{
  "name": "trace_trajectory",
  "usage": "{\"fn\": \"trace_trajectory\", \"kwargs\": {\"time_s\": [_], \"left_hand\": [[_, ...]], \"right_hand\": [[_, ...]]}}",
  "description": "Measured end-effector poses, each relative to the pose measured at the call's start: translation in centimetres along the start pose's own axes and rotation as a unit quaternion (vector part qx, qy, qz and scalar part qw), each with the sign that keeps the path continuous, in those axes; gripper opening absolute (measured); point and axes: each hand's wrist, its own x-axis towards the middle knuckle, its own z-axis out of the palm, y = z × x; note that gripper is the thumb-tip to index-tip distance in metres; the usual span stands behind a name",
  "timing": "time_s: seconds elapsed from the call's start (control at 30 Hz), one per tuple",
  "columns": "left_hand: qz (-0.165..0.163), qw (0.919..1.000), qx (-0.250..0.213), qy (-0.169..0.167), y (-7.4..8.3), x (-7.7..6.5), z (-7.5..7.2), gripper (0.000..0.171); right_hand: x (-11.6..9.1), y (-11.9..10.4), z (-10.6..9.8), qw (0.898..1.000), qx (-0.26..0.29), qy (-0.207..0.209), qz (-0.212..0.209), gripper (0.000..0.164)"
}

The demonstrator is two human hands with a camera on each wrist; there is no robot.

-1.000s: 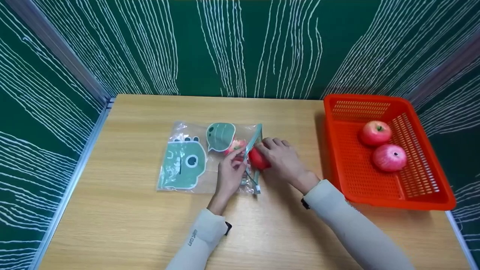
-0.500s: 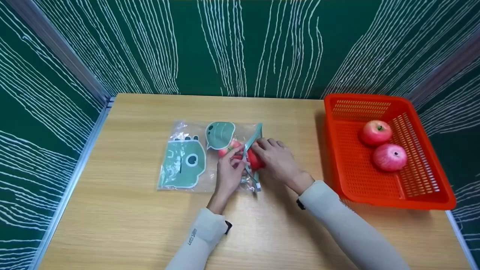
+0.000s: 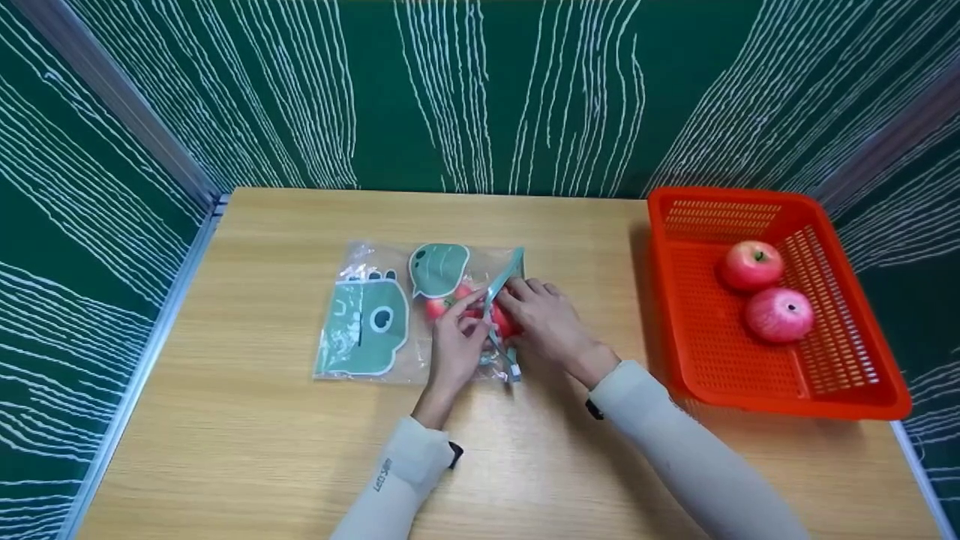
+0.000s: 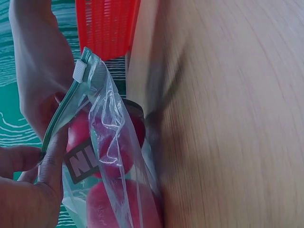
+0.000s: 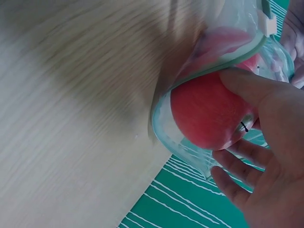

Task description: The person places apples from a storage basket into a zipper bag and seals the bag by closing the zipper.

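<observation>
A clear zip bag (image 3: 420,352) with green cartoon prints lies on the table, its green-edged mouth facing right. My left hand (image 3: 456,349) pinches the upper edge of that mouth between thumb and finger. In the right wrist view, a red apple (image 5: 206,111) sits within the open mouth, gripped by my right hand (image 5: 280,123) with the thumb on top and fingers below. Another apple (image 3: 440,305) lies deeper inside, showing through the plastic. The white zip slider (image 4: 80,71) hangs at one end of the mouth in the left wrist view.
An orange-red plastic basket (image 3: 750,375) stands on the right of the wooden table (image 3: 247,450). Two apples rest in it, one red (image 3: 752,265) and one pinkish and streaked (image 3: 780,315). Green panels (image 3: 502,97) with white lines border the table at the back and sides.
My right hand has moved left, bringing the red apple further into the bag's mouth. The apple inside has shifted left. My left hand has stayed at the edge.
</observation>
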Motion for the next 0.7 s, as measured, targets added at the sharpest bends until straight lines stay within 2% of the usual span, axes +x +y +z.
{"fn": "trace_trajectory", "kwargs": {"time_s": [0.17, 0.47, 0.7], "left_hand": [[0.005, 1.0000, 0.003, 0.001, 0.0, 0.0, 0.0, 0.048], [0.020, 0.9997, -0.015, 0.006, -0.1, -0.1, -0.1, 0.050], [0.018, 0.9997, -0.016, 0.004, -0.2, 0.0, -0.2, 0.051]], "right_hand": [[0.2, -0.1, 0.4, 1.000, -0.002, -0.006, 0.003, 0.089], [0.6, -0.4, 1.0, 1.000, -0.003, 0.017, -0.018, 0.078], [0.6, -0.5, 1.2, 1.000, 0.027, 0.010, -0.013, 0.079]]}}
